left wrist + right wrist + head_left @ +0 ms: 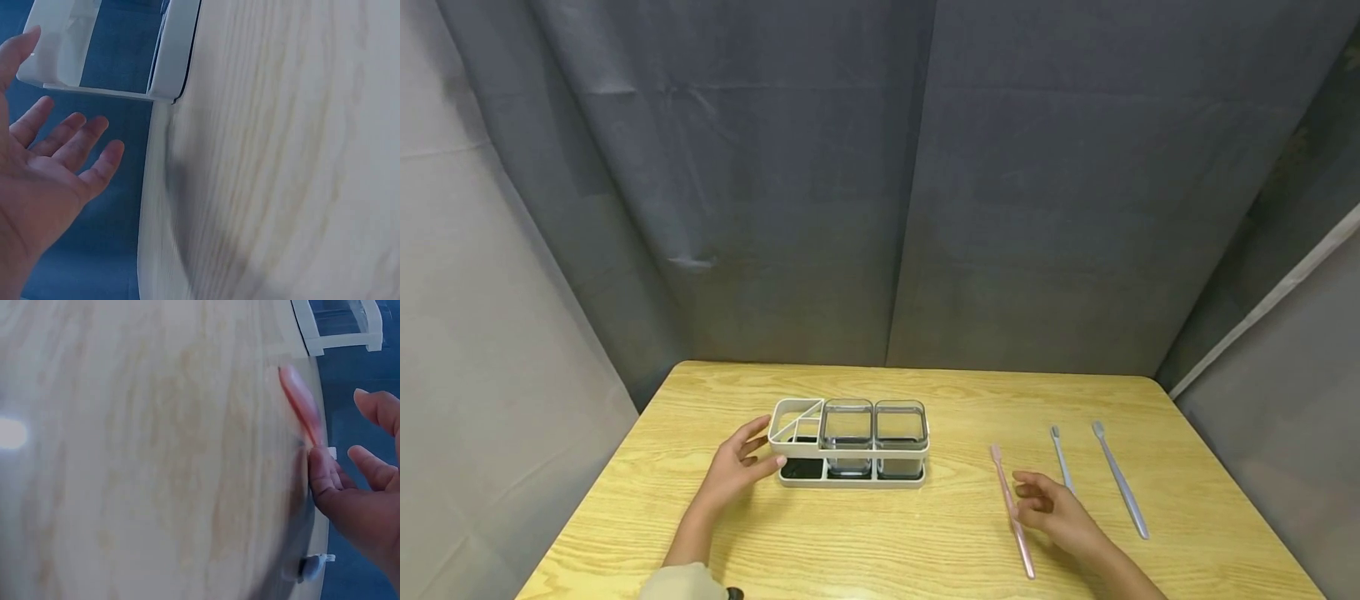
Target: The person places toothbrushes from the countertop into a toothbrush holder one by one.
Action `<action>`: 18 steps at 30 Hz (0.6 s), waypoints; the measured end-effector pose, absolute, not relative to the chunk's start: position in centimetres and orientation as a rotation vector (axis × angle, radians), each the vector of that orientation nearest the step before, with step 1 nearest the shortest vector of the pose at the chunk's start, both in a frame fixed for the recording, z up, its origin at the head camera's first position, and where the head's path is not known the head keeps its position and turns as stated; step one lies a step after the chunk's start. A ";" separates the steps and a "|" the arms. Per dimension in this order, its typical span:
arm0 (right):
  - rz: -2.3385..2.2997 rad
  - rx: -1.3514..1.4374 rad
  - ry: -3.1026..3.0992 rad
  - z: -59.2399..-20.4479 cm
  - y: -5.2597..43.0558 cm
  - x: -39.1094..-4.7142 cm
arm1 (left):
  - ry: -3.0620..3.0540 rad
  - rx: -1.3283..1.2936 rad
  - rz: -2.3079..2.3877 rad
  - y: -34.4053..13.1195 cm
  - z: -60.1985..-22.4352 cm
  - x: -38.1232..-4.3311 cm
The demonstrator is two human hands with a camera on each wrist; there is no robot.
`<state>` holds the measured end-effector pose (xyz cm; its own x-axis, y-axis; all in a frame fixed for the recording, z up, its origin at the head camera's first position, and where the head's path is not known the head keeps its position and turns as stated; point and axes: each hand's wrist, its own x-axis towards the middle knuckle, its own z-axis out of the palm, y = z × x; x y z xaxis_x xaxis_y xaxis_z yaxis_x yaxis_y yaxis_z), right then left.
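Note:
A white holder [852,482] carries two clear square cups [847,423] on its middle and right; its left section has slanted dividers. My left hand [735,467] is spread around the holder's left end, thumb near the front rail; whether it makes contact I cannot tell. In the left wrist view those fingers [94,140] are loosely bent with nothing between them. A pink toothbrush [1024,546] lies to the right of the holder. Over it, my right hand [1060,517] has its thumb [320,467] at the handle, while the forefinger stays apart from it.
Beyond the right hand lie a small blue-grey toothbrush [1061,454], partly hidden by the hand, and a longer grey-blue toothbrush [1122,483]. The wooden table [865,542] ends at a dark grey curtain [790,208] behind, with lighter cloth at the sides.

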<state>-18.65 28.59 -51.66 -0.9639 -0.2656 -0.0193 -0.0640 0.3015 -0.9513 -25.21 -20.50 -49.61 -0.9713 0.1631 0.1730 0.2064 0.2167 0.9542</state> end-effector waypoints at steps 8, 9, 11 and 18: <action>-1.800 -0.269 2.351 -52.8 28.9 -19.0 | -2.419 -0.379 -1.889 -19.7 -49.5 -25.8; -1.811 -0.255 2.340 -52.9 29.0 -19.0 | -2.419 -0.371 -1.899 -19.7 -49.4 -25.9; -1.837 -0.238 2.318 -53.2 29.1 -19.2 | -2.423 -0.368 -1.897 -19.6 -49.3 -26.0; -1.857 -0.258 2.296 -53.9 29.4 -19.5 | -2.406 -0.387 -1.921 -19.2 -49.1 -26.5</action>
<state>-19.52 29.37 -53.86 -0.9692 -0.2445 -0.0289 -0.0229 0.2062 -0.9782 -26.48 -19.16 -49.10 -0.9681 0.1694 0.1844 0.2173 0.2028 0.9548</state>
